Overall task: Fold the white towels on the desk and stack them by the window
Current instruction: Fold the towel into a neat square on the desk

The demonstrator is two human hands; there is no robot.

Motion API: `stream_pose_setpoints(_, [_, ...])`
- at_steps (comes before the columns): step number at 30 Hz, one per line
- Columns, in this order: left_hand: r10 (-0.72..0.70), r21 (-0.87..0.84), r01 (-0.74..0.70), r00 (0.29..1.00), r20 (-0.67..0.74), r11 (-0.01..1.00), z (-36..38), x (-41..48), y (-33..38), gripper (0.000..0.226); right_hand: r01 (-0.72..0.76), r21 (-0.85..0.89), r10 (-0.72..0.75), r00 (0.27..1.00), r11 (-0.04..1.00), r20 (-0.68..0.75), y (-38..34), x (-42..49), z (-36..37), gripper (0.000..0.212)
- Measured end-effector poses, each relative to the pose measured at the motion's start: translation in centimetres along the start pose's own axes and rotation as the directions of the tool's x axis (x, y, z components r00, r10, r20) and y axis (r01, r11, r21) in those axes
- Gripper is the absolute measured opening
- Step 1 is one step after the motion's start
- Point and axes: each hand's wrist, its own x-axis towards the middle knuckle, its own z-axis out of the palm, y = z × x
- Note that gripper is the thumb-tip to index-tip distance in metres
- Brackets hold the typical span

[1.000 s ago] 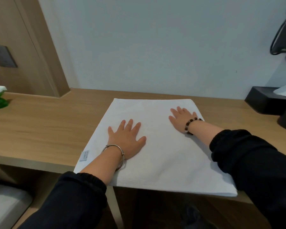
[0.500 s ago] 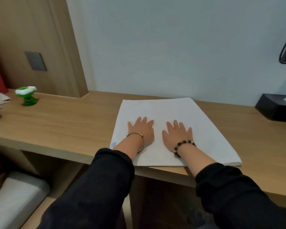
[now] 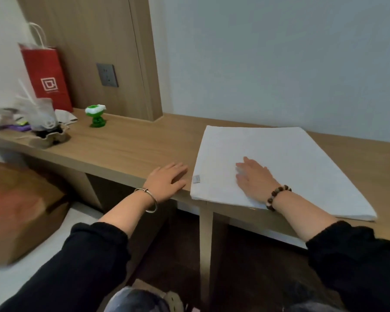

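A: White towel, folded flat, lay on the wooden desk, with its near edge reaching the desk's front. Head view only.

B: Hands?

A: The right hand rested palm down on the towel's near left part. Its fingers were straight and a little blurred, and it gripped nothing. A bead bracelet sat on that wrist, at the towel's near edge.

B: And the left?

A: The left hand lay flat on bare wood just left of the towel, fingers straight and holding nothing. The fingertips were near the towel's small label but apart from it. Silver bangle on the wrist.

B: Anything else?

A: Well left of the towel stood a green toy. Farther left was a red paper bag, upright, and beside it some blurred clutter I could not make out. A grey socket was on the wood panel, above and left of the towel.
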Motion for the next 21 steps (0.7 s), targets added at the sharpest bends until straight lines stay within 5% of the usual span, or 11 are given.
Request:
stream_pose_setpoints(3, [0.033,-0.131,-0.034,0.999,-0.012,0.991,-0.1,-1.3,0.6,0.046,0.214,0.179,-0.229,0.971,0.96,0.067,-3.8,-1.6,1.0,0.043])
stream_pose_setpoints(7, [0.094,-0.279,-0.102,0.995,-0.042,0.955,-0.3,-2.4,1.5,0.049,0.299,0.099,-0.309,0.946,0.949,0.103,-5.2,-2.1,1.9,0.047])
stream_pose_setpoints(13, [0.199,-0.164,-0.199,0.98,-0.02,0.966,0.4,-3.1,2.2,0.054,0.275,0.019,-0.276,0.955,0.961,0.111,-4.8,-1.8,2.2,0.045])
stream_pose_setpoints(17, [0.144,-0.247,-0.176,0.979,-0.143,0.953,0.1,-2.8,3.4,0.041,0.121,0.233,-0.143,0.986,0.965,0.08,-4.1,-1.3,0.9,0.045])
stream_pose_setpoints(21, [0.144,0.04,-0.139,0.972,-0.185,0.99,-0.3,-1.4,5.1,0.034,-0.053,-0.151,0.074,0.988,0.987,0.135,1.6,-0.7,-0.3,0.055])
